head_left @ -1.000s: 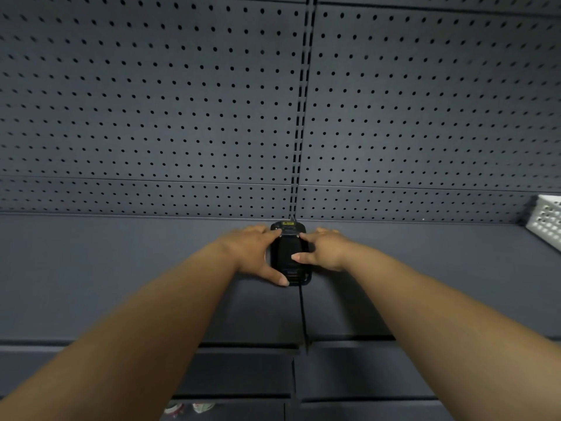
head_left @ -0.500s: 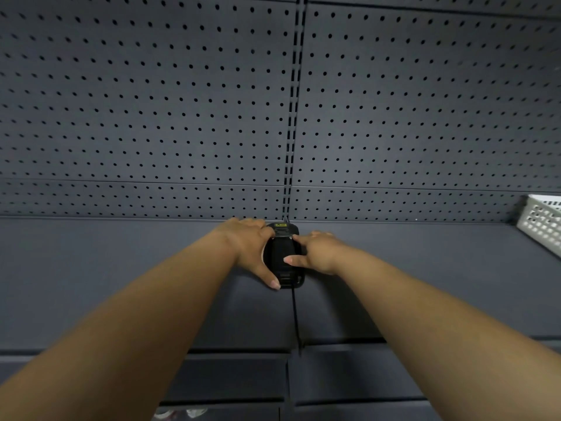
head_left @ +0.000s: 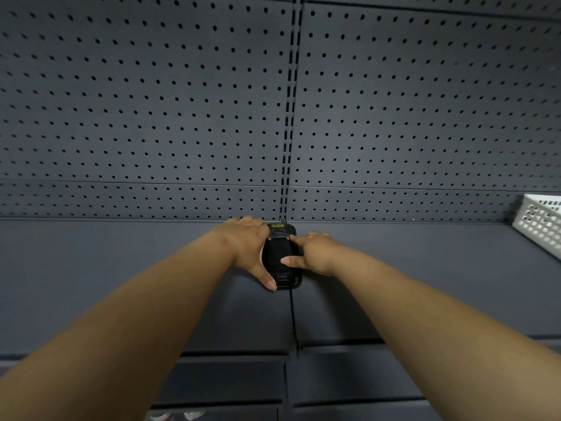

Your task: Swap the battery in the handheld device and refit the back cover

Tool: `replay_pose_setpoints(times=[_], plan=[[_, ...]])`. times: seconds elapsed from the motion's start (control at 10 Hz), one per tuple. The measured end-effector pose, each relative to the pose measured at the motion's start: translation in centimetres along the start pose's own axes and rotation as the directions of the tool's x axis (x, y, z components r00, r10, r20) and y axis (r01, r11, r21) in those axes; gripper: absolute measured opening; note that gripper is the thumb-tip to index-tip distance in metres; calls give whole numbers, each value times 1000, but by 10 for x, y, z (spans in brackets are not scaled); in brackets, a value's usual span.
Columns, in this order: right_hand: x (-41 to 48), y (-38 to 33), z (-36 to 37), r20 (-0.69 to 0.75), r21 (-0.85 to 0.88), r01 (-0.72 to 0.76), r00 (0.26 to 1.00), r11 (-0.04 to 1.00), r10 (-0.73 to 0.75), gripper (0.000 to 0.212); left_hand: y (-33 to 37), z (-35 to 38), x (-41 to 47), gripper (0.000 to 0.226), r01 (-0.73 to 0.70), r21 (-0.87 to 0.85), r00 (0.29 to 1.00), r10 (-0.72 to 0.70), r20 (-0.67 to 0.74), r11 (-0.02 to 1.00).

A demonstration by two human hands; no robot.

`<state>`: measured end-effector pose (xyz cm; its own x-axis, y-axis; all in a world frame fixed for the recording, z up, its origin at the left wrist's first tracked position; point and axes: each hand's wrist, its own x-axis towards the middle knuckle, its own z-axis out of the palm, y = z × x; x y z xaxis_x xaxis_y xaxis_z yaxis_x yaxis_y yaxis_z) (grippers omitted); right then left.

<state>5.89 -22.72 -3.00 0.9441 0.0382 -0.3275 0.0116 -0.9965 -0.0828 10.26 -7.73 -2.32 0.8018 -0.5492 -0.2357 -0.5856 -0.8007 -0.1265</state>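
A black handheld device lies flat on the dark grey shelf, close to the pegboard back wall. A small yellow label shows at its far end. My left hand wraps its left side, thumb stretched along the near left edge. My right hand holds the right side, with the thumb pressed on the middle of the device's upper face and the index finger near the far end. Whether the back cover is seated cannot be made out. No loose battery shows.
A white perforated plastic basket stands on the shelf at the far right. The grey pegboard wall rises right behind the device. A seam divides the shelf under the device. Lower shelf fronts run below.
Both hands stay on the device. My right index finger has stretched towards the far end of the device, and my left hand has wrapped further over the left side.
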Motion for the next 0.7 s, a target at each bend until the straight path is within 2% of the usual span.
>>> replay_pose_setpoints(times=[0.2, 0.5, 0.6, 0.7], plan=[[2, 1, 2, -7, 28, -1, 1000, 1000, 1, 70, -3, 8, -2, 103, 25, -199, 1000, -23, 13, 980], [-1, 1, 1, 3, 30, -29, 1000, 999, 29, 72, -2, 15, -6, 106, 57, -323, 998, -57, 12, 945], [-3, 1, 3, 43, 88, -45, 998, 995, 42, 72, -2, 15, -12, 106, 80, -348, 996, -61, 65, 934], [-27, 3, -18, -104, 385, 14, 994, 923, 28, 63, 0, 5, -24, 85, 120, -429, 992, -97, 76, 896]])
